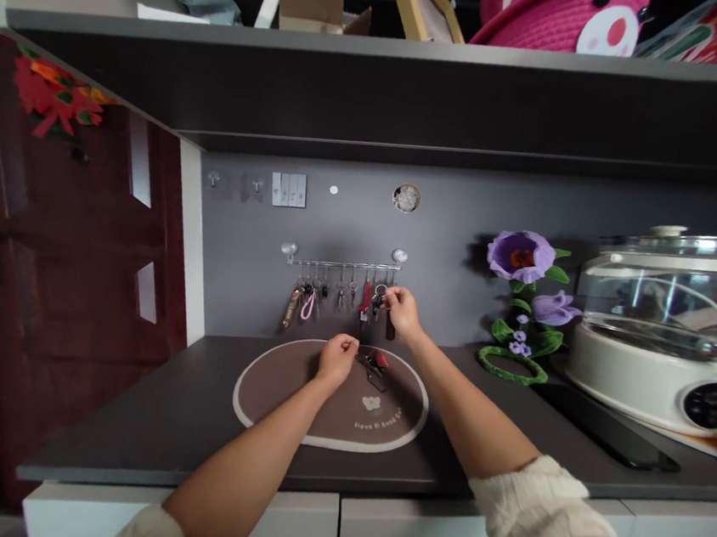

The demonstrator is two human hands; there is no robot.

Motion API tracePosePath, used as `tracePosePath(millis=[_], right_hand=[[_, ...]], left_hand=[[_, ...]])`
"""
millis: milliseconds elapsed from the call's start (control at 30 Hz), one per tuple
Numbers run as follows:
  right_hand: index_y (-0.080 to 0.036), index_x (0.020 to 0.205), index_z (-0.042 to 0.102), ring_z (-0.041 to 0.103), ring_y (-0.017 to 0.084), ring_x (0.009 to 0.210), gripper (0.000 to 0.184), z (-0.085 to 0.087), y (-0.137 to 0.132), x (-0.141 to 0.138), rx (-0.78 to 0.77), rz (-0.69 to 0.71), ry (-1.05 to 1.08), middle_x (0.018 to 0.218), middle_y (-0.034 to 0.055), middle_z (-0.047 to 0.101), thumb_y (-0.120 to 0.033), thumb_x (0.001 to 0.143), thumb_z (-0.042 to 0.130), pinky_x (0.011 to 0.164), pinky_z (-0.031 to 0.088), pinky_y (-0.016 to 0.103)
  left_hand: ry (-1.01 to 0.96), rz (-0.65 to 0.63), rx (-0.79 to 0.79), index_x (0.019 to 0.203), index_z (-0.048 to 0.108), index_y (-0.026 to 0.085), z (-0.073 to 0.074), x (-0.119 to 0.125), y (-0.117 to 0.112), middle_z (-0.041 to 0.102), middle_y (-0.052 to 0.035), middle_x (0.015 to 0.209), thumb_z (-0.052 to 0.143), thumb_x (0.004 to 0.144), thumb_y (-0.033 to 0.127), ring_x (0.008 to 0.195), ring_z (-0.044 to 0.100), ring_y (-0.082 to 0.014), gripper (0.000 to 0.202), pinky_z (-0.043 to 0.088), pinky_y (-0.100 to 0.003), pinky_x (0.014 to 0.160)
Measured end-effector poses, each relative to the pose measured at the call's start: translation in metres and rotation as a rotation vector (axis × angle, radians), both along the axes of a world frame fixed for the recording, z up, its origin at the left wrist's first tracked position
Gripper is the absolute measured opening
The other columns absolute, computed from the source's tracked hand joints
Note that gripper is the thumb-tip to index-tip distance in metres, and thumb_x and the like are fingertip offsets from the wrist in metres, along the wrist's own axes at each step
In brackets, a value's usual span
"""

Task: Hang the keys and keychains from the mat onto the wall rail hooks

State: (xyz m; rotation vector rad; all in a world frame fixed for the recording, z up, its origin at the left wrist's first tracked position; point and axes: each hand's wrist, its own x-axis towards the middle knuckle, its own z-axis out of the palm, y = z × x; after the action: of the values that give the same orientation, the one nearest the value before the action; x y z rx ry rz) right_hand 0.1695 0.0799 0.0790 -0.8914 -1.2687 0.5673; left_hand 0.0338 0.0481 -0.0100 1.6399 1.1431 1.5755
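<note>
My right hand (pixel 403 312) is raised to the metal hook rail (pixel 343 264) on the grey wall, its fingers pinched on a key ring with a dark fob hanging below. Several keys and fobs (pixel 330 298) hang from the rail to its left. My left hand (pixel 337 360) is closed in a loose fist over the brown oval mat (pixel 293 398), fingers curled on something small I cannot make out. A bunch of keys with a red tag (pixel 374 368) lies on the mat just right of that hand.
A purple knitted flower (pixel 524 307) stands on the dark counter (pixel 143 425) to the right, beside a white cooker with a glass lid (pixel 659 334). A dark red door (pixel 57 271) is at left. A shelf (pixel 381 57) overhangs with boxes and a pink basket.
</note>
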Motion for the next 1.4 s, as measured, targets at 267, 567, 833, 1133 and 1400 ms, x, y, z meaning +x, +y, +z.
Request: tracePosePath(millis=[267,567,833,1133,1400], right_hand=[[-0.016,0.076,0.05,0.05,0.009,0.05,0.011,0.018,0.035,-0.004,-0.005,-0.185,-0.073,0.066,0.0002,0.056,-0.024,0.074,0.042,0.053,0.042,0.022],[-0.015,0.074,0.054,0.051,0.01,0.053,0.014,0.013,0.054,-0.009,-0.047,-0.321,-0.158,0.064,0.0019,0.058,-0.023,0.073,0.042,0.057,0.042,0.022],[-0.017,0.068,0.056,0.052,0.01,0.054,0.012,-0.001,0.056,-0.006,-0.039,-0.325,-0.162,0.06,0.0012,0.058,-0.023,0.071,0.046,0.06,0.043,0.024],[-0.018,0.078,0.054,0.05,0.008,0.048,0.01,-0.007,0.043,-0.008,-0.083,-0.214,-0.105,0.066,-0.0009,0.057,-0.019,0.069,0.048,0.058,0.043,0.024],[-0.017,0.085,0.052,0.052,0.01,0.06,0.017,-0.015,0.031,-0.001,-0.09,-0.193,-0.14,0.07,-0.0007,0.057,-0.018,0.067,0.052,0.066,0.043,0.026]], left_hand=[[0.05,0.077,0.017,0.071,0.059,0.013,-0.005,-0.003,0.008,0.061,-0.0032,0.066,0.049,0.072,0.025,0.06,0.054,-0.0102,0.015,0.04,-0.022,0.059],[0.045,0.12,-0.008,0.072,0.06,0.013,-0.004,-0.004,0.009,0.062,-0.0039,0.067,0.049,0.072,0.022,0.062,0.055,-0.0105,0.014,0.041,-0.021,0.06],[0.021,0.132,-0.006,0.071,0.06,0.014,-0.006,-0.005,0.011,0.062,-0.0037,0.068,0.05,0.071,0.022,0.064,0.055,-0.0113,0.012,0.041,-0.022,0.061],[0.014,0.11,-0.029,0.07,0.06,0.014,-0.004,-0.006,0.01,0.061,-0.0029,0.066,0.05,0.07,0.02,0.062,0.054,-0.0105,0.012,0.04,-0.022,0.061],[0.015,0.063,-0.059,0.069,0.06,0.014,-0.002,-0.008,0.007,0.06,-0.0016,0.063,0.051,0.07,0.02,0.058,0.053,-0.0097,0.011,0.039,-0.021,0.057]])
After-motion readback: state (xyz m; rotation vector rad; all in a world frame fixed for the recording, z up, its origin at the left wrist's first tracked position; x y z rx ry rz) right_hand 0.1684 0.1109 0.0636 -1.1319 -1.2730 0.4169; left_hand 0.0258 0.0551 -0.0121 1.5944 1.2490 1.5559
